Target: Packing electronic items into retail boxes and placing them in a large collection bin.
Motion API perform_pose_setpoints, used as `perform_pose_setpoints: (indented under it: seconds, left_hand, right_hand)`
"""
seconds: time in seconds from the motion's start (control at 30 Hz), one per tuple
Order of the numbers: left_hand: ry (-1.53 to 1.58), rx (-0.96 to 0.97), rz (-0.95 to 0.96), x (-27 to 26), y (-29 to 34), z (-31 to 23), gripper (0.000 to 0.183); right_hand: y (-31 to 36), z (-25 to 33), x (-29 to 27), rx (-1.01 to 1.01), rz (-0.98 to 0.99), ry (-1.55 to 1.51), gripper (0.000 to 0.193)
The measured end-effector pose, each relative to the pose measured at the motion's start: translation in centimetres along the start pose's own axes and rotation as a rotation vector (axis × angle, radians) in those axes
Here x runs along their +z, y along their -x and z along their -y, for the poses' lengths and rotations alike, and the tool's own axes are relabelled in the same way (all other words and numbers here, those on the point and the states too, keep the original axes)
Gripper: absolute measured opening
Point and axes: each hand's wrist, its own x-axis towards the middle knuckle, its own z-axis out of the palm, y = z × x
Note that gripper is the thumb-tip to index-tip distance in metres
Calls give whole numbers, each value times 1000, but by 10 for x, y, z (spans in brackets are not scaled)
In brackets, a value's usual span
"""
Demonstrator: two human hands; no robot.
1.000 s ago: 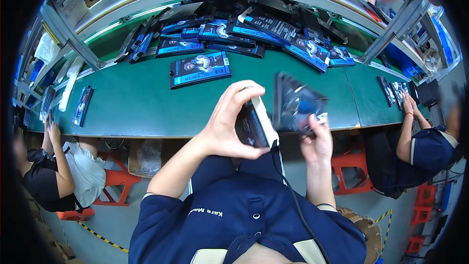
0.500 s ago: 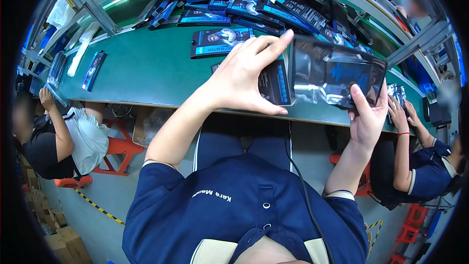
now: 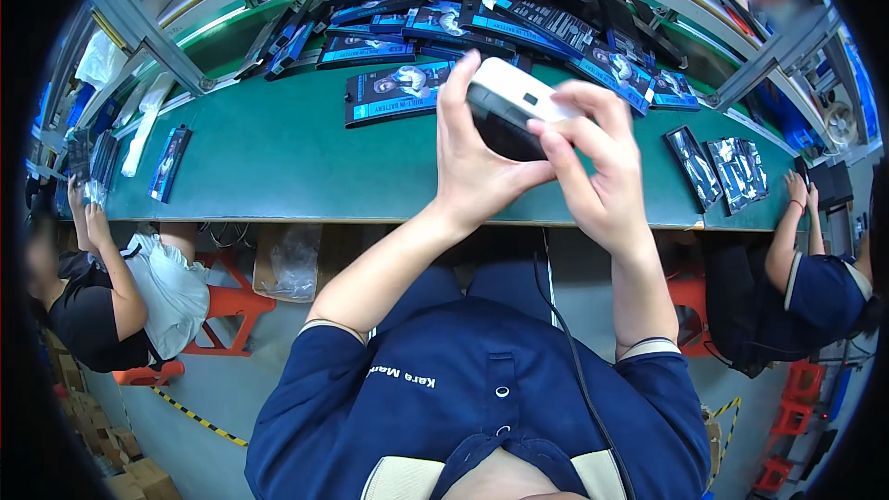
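Above the table I hold a dark box, tilted so that its white end, with a small dark slot, faces up. My left hand is closed round the box's left side, thumb below and fingers above. My right hand grips the right end, its fingers bent over the white part and blurred by motion. A flat black-and-blue box with a figure printed on it lies on the table just beyond my left hand. Whatever the held box contains is hidden.
Many similar boxes are heaped along the back of the green table. A glossy black pouch and silvery packets lie at the right. A single box lies at the left. Co-workers sit on both sides.
The glossy pouch no longer shows in my right hand, which has moved left onto the box. The box has been lifted and tilted, white end up. The right co-worker's hands have moved off the silvery packets.
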Motion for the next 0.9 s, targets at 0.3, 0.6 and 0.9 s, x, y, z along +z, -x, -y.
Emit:
perform_pose_setpoints:
  seconds: [0.3, 0.6, 0.9]
  left_hand:
    - [816, -441, -6, -5, -29, -5, 25]
    - [564, -252, -134, 1, -29, 8, 17]
    - [587, 199, 48, -21, -12, 47, 38]
  right_hand:
    - [20, -44, 73, 48, -519, -476, 26]
    - [0, -20, 72, 447, -546, -833, 18]
    - [32, -56, 101, 69, -508, -488, 49]
